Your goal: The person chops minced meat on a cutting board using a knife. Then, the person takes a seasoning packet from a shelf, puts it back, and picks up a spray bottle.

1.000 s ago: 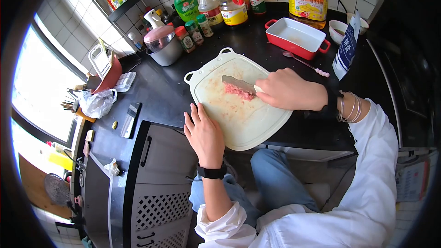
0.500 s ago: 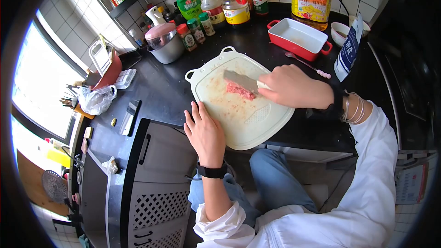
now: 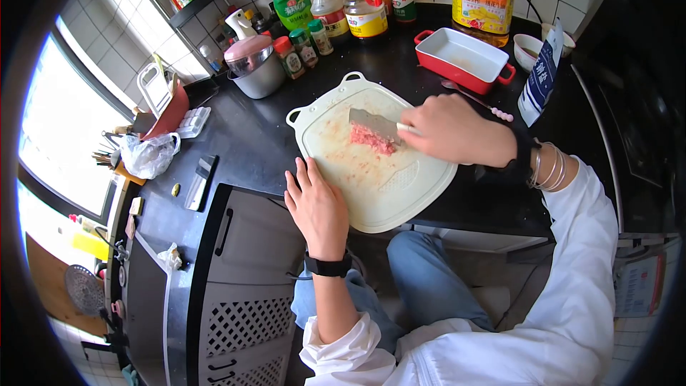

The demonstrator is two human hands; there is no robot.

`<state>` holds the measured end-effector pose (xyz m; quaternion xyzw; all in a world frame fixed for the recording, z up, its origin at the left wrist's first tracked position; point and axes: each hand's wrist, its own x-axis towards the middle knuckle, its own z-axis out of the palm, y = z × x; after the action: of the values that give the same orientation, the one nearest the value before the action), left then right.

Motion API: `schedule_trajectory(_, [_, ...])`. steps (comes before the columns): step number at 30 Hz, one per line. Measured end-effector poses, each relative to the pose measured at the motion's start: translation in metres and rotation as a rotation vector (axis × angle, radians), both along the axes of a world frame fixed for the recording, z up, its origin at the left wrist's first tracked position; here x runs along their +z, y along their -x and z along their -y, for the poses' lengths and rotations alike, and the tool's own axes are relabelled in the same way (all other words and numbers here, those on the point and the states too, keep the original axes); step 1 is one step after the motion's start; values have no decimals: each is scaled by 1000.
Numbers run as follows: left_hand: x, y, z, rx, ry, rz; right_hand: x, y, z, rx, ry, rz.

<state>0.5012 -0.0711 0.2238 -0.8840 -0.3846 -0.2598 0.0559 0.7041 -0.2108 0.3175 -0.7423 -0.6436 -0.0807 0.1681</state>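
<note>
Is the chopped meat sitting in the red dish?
No, the meat lies on the cutting board, beside the knife, and the red dish stands apart on the counter.

There are one left hand (image 3: 318, 204), one right hand (image 3: 454, 129), one knife (image 3: 377, 125), one cream board (image 3: 354, 204), one mince heap (image 3: 371, 141), one phone (image 3: 201, 184), one baking dish (image 3: 451, 73), one pink spoon (image 3: 500, 114), one blue pouch (image 3: 541, 82), two white bowls (image 3: 524, 59), two green-capped jars (image 3: 305, 51) and two wristbands (image 3: 329, 266).
</note>
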Motion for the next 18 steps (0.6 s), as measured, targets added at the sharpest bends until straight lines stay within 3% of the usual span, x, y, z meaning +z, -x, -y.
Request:
schedule_trajectory(5, [0, 0, 1, -9, -6, 30, 21, -7, 3, -4, -272, -147])
schedule_trajectory(9, [0, -2, 1, -5, 1, 31, 15, 12, 5, 14, 223, -104])
schedule_trajectory(18, [2, -1, 2, -2, 6, 18, 10, 44, 20, 156, 253, 63])
